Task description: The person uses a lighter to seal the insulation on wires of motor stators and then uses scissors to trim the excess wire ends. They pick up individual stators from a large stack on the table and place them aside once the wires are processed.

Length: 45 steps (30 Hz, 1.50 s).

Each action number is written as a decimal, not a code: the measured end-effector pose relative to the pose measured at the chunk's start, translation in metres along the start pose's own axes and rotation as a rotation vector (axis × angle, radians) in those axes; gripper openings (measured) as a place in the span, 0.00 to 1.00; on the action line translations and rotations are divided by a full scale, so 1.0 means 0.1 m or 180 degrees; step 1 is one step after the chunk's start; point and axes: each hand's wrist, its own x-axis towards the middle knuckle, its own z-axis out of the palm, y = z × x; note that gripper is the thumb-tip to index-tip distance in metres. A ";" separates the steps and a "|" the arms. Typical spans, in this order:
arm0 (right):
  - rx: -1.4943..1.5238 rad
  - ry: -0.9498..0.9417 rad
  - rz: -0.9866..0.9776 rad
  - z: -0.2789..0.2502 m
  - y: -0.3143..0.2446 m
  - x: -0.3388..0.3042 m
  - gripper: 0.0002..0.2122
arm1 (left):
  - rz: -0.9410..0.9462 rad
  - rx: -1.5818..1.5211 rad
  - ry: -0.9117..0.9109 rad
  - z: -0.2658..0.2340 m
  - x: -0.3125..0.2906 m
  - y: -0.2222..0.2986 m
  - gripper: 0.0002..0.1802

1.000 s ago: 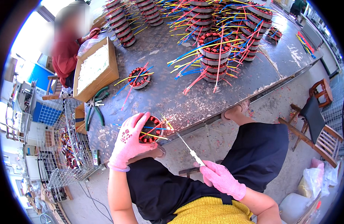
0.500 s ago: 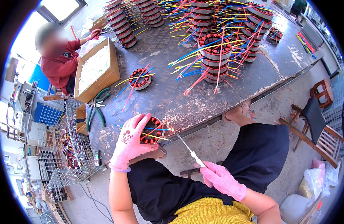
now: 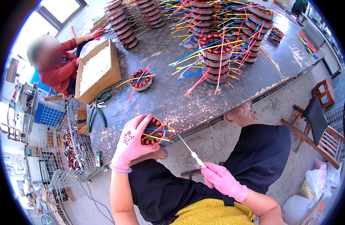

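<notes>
My left hand (image 3: 129, 141), in a pink glove, is closed around a motor stator (image 3: 160, 131) at the table's near edge. Its red, blue and yellow lead wires point right. My right hand (image 3: 223, 180), also pink-gloved, grips a long-necked lighter (image 3: 195, 155) by its white handle. The lighter's thin metal neck reaches up and left. A small orange flame (image 3: 172, 130) glows at its tip, by the end of the blue lead. On the table beyond my left hand lies another stator (image 3: 141, 79) with its leads spread out.
Tall stacks of stators (image 3: 216, 56) stand on the dark table (image 3: 172, 98). Green-handled pliers (image 3: 98, 111) lie beside a cardboard box (image 3: 98, 71). A person in red (image 3: 60, 73) sits at the far left. A wire basket (image 3: 73, 157) stands left, a wooden chair (image 3: 315, 129) right.
The person in red has leaned left. My hands, the stator and the lighter hold almost the same place, and the flame still glows at the wire end.
</notes>
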 end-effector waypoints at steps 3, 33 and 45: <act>-0.0130 -0.0009 -0.0036 -0.02 0.01 0.00 0.17 | 0.0013 0.0004 0.0010 0.00 0.00 0.00 0.52; 0.0130 0.0021 0.0066 0.00 0.02 0.01 0.17 | -0.0029 -0.0028 -0.0037 0.00 0.00 0.00 0.53; 0.0335 0.0039 0.0066 0.00 -0.01 -0.01 0.18 | -0.0100 0.0001 -0.0040 -0.01 0.01 0.01 0.53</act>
